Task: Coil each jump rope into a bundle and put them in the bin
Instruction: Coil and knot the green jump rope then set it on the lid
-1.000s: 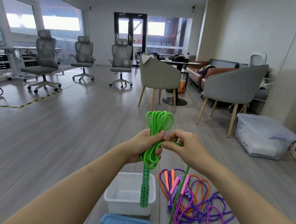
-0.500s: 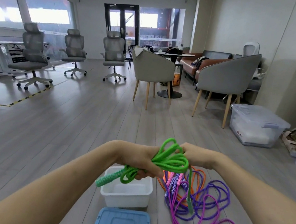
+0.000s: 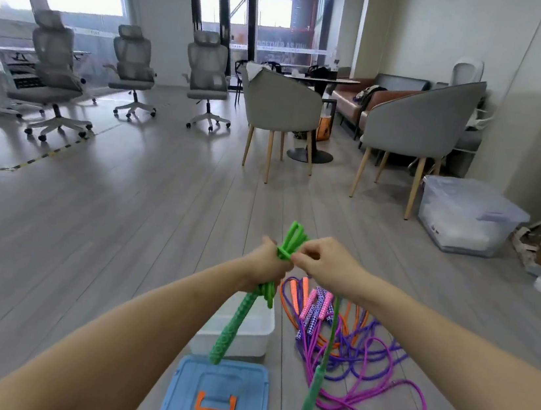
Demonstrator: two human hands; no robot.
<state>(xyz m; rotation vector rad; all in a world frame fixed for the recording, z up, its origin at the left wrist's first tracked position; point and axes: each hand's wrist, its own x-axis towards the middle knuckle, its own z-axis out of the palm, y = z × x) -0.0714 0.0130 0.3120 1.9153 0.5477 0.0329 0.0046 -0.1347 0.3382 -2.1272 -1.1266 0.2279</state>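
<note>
Grey plank floor [image 3: 129, 220]; office chairs [image 3: 207, 76] left of glass doors [image 3: 222, 26], grey armchairs [image 3: 417, 121] and lidded tote [image 3: 463, 216] right.

— What changed with the green jump rope [image 3: 291, 242]?
— Half a second ago the bundle lay sideways; now the left hand [image 3: 267, 261] holds it upright again, loops on top.
— And the right hand [image 3: 325, 263]?
— It moved to pinch the wrap at the middle. One green handle [image 3: 311, 394] now hangs free below.
</note>
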